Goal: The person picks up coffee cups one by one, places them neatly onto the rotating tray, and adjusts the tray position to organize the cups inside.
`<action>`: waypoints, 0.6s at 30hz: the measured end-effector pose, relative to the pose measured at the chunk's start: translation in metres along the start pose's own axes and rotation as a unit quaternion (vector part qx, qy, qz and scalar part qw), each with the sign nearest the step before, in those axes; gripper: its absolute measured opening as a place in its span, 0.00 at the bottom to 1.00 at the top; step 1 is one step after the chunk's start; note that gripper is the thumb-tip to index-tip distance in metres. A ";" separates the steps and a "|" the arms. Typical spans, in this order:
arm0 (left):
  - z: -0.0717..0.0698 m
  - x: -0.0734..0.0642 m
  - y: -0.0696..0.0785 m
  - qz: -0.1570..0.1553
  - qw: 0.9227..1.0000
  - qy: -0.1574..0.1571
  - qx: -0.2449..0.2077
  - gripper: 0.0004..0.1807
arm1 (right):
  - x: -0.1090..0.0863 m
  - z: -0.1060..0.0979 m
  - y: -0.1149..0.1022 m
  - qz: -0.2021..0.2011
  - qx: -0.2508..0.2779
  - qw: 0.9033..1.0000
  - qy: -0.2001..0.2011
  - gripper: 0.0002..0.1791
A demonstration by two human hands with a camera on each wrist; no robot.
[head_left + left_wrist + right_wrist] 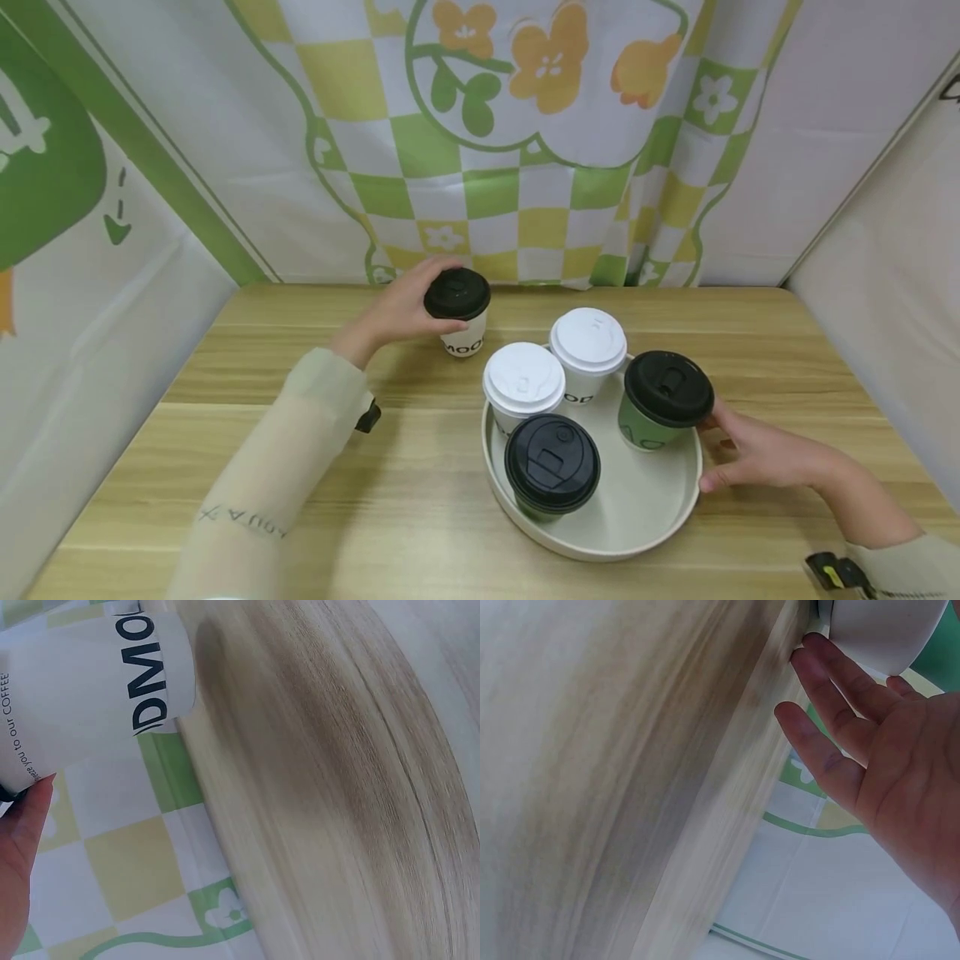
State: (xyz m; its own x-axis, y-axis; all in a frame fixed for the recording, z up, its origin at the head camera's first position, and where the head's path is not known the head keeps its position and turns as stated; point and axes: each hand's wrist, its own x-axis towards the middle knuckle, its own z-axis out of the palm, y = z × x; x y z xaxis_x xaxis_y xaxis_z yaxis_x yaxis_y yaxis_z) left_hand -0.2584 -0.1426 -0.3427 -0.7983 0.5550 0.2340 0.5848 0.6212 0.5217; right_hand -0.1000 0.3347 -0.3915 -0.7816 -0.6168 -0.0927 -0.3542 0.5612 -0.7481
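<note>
My left hand (406,307) grips a white paper cup (465,337) with a black lid near the table's back edge, thumb and fingers around the lid's rim. Dark lettering shows on that cup (90,690) in the left wrist view; I cannot tell whether its base touches the table. Over at the right, my right hand (772,450) is beside the round, pale tray (630,533), its fingers (821,750) loosely extended near the rim. Two white-lidded cups, one nearer (523,379) and one behind (588,342), stand in the tray with two black-lidded green cups, one right (652,425) and one in front (552,467).
The wooden table (420,508) reaches back to a checked, flowered curtain (487,192). Pale fabric walls rise on both sides, the left one (120,333) carrying green print. The left forearm lies across the table's left part.
</note>
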 end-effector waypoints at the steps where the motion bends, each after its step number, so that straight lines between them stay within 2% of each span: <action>1: -0.001 -0.001 0.000 0.002 1.000 -0.001 0.001 0.49 | 0.000 0.000 0.000 0.000 0.000 1.000 0.000 0.65; 9: -0.006 -0.016 0.005 0.030 0.999 0.010 0.009 0.48 | 0.000 0.001 0.000 0.001 -0.001 1.000 0.001 0.66; 18: -0.014 -0.043 0.019 0.039 0.999 -0.002 0.013 0.49 | 0.000 0.001 0.002 -0.006 -0.002 1.000 0.002 0.66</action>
State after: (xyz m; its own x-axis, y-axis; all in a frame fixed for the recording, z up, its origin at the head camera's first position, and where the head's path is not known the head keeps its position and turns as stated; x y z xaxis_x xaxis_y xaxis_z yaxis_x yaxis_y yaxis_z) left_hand -0.2153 -0.1622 -0.3309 -0.7502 0.6036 0.2699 0.6482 0.5905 0.4808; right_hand -0.1001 0.3349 -0.3934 -0.7791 -0.6216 -0.0811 -0.3657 0.5557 -0.7466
